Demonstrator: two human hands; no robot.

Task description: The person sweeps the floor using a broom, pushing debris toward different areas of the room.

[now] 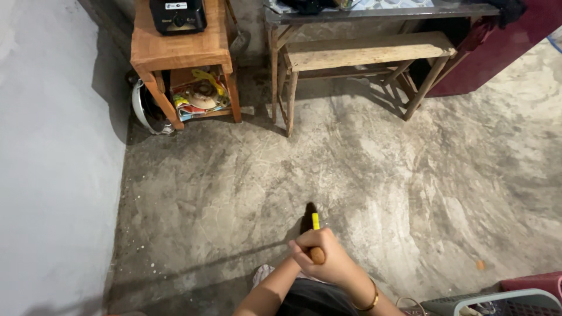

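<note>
I look straight down a broom stick [315, 222] with a brown rounded top, a yellow band and a dark lower end resting on the concrete floor [374, 175]. My right hand [335, 260], with a gold bangle on its wrist, is wrapped around the top of the stick. My left hand [297, 251] closes on the stick from the left, pressed against the right hand and partly hidden by it. The broom's head is foreshortened and barely visible.
A grey wall [52, 164] runs along the left. A small wooden stand [178, 50] carries a black appliance [177, 14], with coloured items on its shelf. A wooden bench [363, 52] stands under a dark table. A maroon cabinet [497, 52] is far right, plastic baskets [497, 301] are lower right, and an orange scrap [480, 264] lies nearby.
</note>
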